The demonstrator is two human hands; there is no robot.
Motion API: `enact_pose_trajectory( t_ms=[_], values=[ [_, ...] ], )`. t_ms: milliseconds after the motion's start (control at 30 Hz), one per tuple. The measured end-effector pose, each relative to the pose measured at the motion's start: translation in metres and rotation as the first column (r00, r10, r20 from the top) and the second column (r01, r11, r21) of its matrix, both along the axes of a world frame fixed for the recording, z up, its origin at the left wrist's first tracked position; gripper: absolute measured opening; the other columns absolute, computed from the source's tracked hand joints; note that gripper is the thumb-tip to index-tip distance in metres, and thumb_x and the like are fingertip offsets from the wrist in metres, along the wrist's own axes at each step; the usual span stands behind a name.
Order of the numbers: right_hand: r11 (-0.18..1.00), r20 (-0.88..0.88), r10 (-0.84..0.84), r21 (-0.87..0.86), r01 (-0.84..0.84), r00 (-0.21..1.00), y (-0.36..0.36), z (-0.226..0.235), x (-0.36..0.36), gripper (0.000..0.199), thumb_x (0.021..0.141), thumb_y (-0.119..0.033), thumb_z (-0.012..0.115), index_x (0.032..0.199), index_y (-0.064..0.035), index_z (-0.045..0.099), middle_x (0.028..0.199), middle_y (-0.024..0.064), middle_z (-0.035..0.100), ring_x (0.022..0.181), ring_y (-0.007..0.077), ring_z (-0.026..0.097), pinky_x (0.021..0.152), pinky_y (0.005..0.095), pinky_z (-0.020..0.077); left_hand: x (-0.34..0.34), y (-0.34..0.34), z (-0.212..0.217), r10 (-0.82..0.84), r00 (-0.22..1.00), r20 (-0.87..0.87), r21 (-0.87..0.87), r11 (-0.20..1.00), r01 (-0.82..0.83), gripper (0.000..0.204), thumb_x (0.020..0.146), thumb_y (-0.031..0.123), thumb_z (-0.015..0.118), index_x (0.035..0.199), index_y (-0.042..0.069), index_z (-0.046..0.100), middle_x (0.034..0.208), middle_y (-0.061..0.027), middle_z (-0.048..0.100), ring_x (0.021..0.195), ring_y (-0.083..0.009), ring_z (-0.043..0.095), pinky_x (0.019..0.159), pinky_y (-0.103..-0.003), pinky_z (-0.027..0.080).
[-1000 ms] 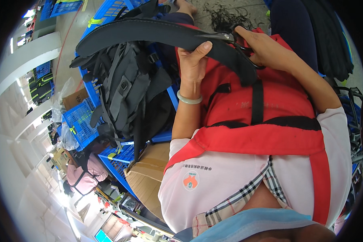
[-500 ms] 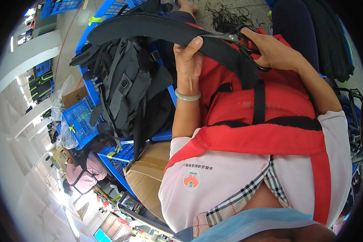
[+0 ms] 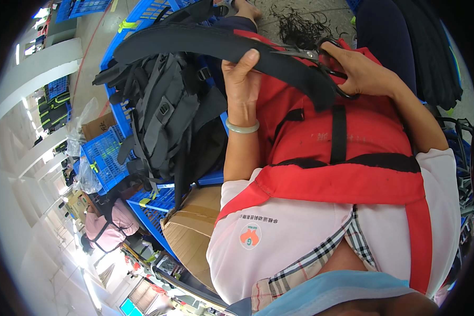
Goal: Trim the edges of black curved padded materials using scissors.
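A long, curved black padded strap (image 3: 179, 41) stretches across in front of me above my red apron (image 3: 300, 137). My left hand (image 3: 241, 79) grips it near the middle, thumb on top and the other fingers hidden beneath. A pale bangle circles that wrist. In my right hand (image 3: 367, 73) is a pair of scissors (image 3: 312, 54) with black handles, fingers through the loops. The blades point left and lie along the strap's far edge, close to my left thumb. Whether a thread is between them is too small to tell.
To the left a blue crate (image 3: 110, 52) is heaped with black straps with buckles (image 3: 163, 110). Nearer stand another blue crate (image 3: 105, 158) and a cardboard box (image 3: 192, 226). Dark scraps (image 3: 300, 26) litter the floor ahead. Black fabric (image 3: 426, 47) hangs at right. A person in pink (image 3: 108, 231) sits farther left.
My left hand and the strap have shifted slightly left. The scissors have moved a little to the right and lower, their tips now farther from my left thumb.
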State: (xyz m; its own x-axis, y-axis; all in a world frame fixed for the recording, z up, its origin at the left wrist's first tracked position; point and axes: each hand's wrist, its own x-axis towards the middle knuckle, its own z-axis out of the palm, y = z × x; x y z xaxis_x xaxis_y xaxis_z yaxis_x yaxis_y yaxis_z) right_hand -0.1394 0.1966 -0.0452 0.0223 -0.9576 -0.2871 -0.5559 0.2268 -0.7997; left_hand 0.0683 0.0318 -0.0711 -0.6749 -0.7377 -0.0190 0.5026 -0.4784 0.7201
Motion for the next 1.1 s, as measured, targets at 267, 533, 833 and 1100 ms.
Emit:
enact_pose_trajectory(
  t_ms=[267, 533, 833, 1100],
  values=[
    [0.995, 0.008, -0.022, -0.098, 0.023, 1.0, -0.009, -0.003, 0.01, 0.06, 0.074, -0.007, 0.071, 0.124, -0.0045, 0.037, 0.096, 0.0232, 0.057, 0.089, 0.0417, 0.058, 0.072, 0.0444, 0.045, -0.011, 0.017, 0.005, 0.003, 0.998, 0.06, 0.066, 0.998, -0.007, 0.025, 0.077, -0.009, 0.069, 0.097, 0.005, 0.065, 0.088, -0.0048, 0.068, 0.08, -0.0164, 0.066, 0.078, -0.031, 0.055],
    [0.98, -0.097, -0.053, -0.198, 0.033, 0.994, -0.01, -0.015, 0.015, 0.047, 0.077, -0.005, 0.068, 0.116, -0.0023, 0.042, 0.084, 0.0233, 0.063, 0.085, 0.0421, 0.061, 0.07, 0.0467, 0.047, -0.011, 0.02, -0.001, 0.033, 0.998, 0.056, 0.083, 0.996, -0.038, 0.024, 0.077, -0.008, 0.07, 0.097, 0.005, 0.065, 0.091, -0.0049, 0.067, 0.081, -0.0168, 0.065, 0.077, -0.031, 0.055],
    [0.979, -0.057, -0.105, -0.18, 0.093, 0.993, -0.013, -0.012, 0.013, 0.036, 0.079, -0.009, 0.069, 0.107, 0.0009, 0.049, 0.091, 0.0222, 0.065, 0.085, 0.0406, 0.063, 0.069, 0.0449, 0.0495, -0.011, 0.014, 0.003, -0.017, 1.0, 0.003, 0.115, 0.993, 0.017, 0.022, 0.08, -0.002, 0.07, 0.101, 0.005, 0.064, 0.094, -0.0041, 0.066, 0.086, -0.0184, 0.064, 0.082, -0.035, 0.054],
    [0.978, -0.03, -0.099, -0.186, 0.092, 0.995, -0.019, -0.009, 0.02, 0.051, 0.075, -0.005, 0.069, 0.118, -0.0011, 0.041, 0.095, 0.0238, 0.063, 0.093, 0.0421, 0.06, 0.077, 0.0458, 0.0482, -0.013, 0.011, 0.0, 0.026, 1.0, 0.011, -0.023, 0.999, -0.025, 0.021, 0.082, 0.002, 0.069, 0.102, 0.005, 0.066, 0.098, -0.0071, 0.067, 0.092, -0.0206, 0.064, 0.089, -0.037, 0.053]
  ],
)
